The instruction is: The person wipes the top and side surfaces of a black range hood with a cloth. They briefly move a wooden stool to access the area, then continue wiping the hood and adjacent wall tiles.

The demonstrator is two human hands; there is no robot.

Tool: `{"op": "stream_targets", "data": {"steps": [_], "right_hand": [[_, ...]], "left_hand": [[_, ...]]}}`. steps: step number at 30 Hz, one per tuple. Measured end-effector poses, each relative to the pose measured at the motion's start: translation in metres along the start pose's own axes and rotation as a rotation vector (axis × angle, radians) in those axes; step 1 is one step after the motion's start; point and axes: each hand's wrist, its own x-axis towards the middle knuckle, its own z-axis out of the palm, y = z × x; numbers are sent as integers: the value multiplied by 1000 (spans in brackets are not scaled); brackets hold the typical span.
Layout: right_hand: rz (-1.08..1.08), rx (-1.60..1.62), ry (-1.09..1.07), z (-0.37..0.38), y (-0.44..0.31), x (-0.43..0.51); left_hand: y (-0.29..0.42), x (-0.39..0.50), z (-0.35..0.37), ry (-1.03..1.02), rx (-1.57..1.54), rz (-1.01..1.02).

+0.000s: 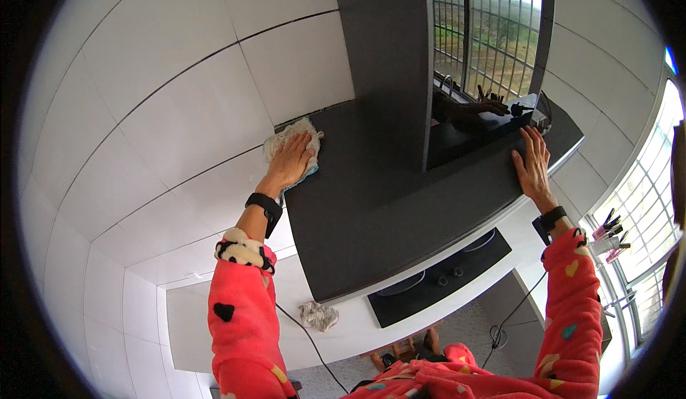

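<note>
My left hand (292,160) lies flat on a cream and blue cloth (307,132), pressed down at the left end of a dark panel (364,222), close to the white tiled wall. The fingers rest over the cloth, and part of it shows around them. At the panel's right end, my right hand (531,165) rests with spread fingers near the front edge and holds nothing. Between the hands an upright dark panel (386,66) rises, with a glossy dark face on its right side.
Below lies a white countertop (300,345) with a crumpled cloth (319,316) and a black cooktop (439,281). A dark cable (311,340) hangs past my left arm. Near the barred window at right stand utensils (611,233). Part of a wooden seat (404,349) shows beneath me.
</note>
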Motion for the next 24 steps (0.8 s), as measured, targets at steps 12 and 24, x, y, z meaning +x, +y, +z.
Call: {"op": "stream_targets", "data": {"steps": [12, 24], "right_hand": [[-10, 23, 61, 3, -8, -2], [7, 1, 56, 4, -11, -2]], "left_hand": [[33, -63, -1, 31, -12, 93], [69, -105, -12, -2, -28, 65]]}}
